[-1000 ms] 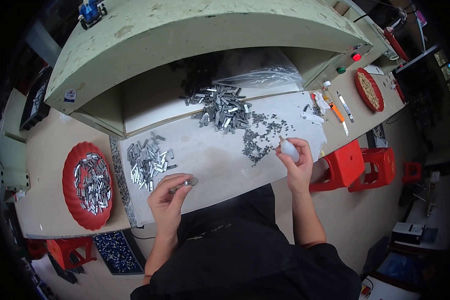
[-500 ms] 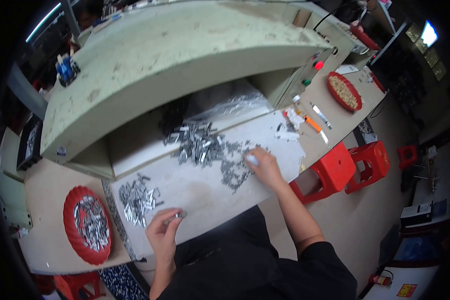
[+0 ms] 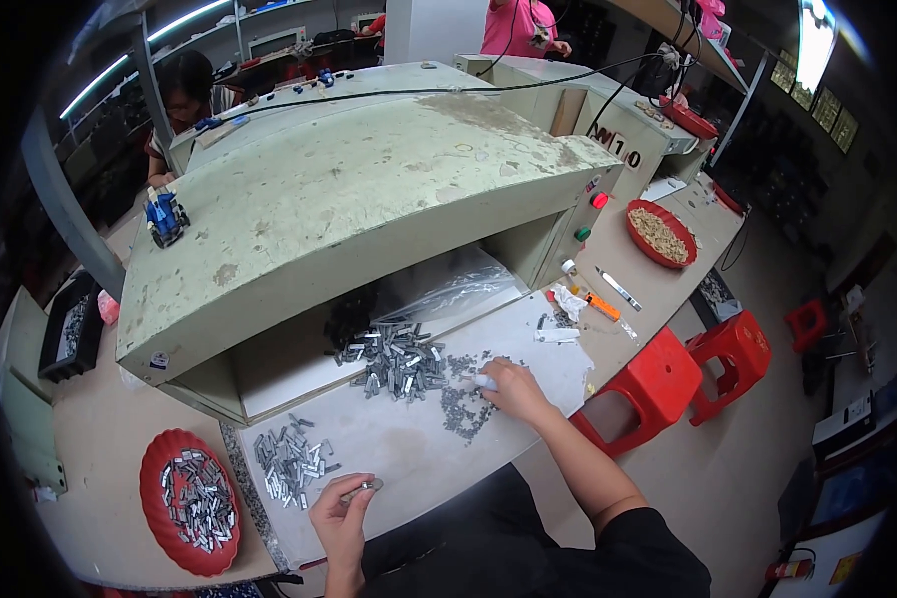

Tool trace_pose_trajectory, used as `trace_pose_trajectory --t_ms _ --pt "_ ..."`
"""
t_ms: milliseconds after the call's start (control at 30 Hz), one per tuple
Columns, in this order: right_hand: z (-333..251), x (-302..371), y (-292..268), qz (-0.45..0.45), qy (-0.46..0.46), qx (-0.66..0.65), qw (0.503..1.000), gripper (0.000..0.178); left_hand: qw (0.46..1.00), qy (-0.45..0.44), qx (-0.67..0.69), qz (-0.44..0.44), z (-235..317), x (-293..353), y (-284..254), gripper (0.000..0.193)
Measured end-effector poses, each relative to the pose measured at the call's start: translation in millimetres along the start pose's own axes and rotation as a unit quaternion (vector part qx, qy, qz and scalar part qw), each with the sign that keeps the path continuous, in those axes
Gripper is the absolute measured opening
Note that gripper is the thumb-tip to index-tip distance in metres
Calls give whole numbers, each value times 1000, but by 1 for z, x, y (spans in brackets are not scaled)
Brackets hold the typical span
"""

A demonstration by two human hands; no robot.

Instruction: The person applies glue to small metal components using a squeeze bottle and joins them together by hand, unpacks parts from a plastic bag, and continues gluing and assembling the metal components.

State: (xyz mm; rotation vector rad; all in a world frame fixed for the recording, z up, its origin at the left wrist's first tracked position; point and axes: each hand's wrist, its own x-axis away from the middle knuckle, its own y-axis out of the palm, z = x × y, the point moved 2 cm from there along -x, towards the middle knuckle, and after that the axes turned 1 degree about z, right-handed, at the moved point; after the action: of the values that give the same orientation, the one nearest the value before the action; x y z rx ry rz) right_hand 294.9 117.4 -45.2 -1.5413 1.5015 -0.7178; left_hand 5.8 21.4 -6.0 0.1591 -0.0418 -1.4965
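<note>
My left hand (image 3: 341,520) is closed near the front edge of the white work sheet, pinching a small grey metal piece (image 3: 372,485) between thumb and fingertips. My right hand (image 3: 515,390) is wrapped round a small white bottle (image 3: 484,382), mostly hidden by the fingers. It hovers over or touches scattered tiny grey parts (image 3: 460,413); I cannot tell which. Left of these lies a heap of short grey metal strips (image 3: 401,361). Another pile of shiny strips (image 3: 291,462) is beside my left hand.
A pale green hooded cabinet (image 3: 369,169) rises behind the sheet. At left stands a red scalloped bowl (image 3: 149,498) of metal pieces; another red bowl (image 3: 632,224) is at right. An orange-handled cutter (image 3: 602,307), a pen (image 3: 619,287) and red stools (image 3: 658,374) are on the right. Two people are beyond.
The view has tipped up, showing more of the far side. My right hand, with the white bottle, has shifted slightly left over the tiny parts. My left hand keeps its pinch.
</note>
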Motion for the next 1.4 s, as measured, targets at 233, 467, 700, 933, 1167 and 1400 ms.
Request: trace_pose_trajectory --t_ms 233,467,700,933,1167,1400 --pt "-30 4 6 41 58 -272 960 13 1000 3 7 6 -2 0 -4 17" --pt "-77 15 38 -13 96 -518 850 8 1000 3 9 3 -1 -3 -1 16" --pt "-93 27 48 -75 137 -650 744 11 1000 7 17 -3 -2 0 -4 17" --pt "-107 33 50 -109 144 -718 672 9 1000 10 -8 0 -1 1 -4 18" --pt "-123 34 37 -110 122 -754 636 9 999 13 -35 -34 4 -6 5 17" --pt "-141 39 40 -156 101 -793 580 7 997 49 -49 -26 6 -3 4 18"
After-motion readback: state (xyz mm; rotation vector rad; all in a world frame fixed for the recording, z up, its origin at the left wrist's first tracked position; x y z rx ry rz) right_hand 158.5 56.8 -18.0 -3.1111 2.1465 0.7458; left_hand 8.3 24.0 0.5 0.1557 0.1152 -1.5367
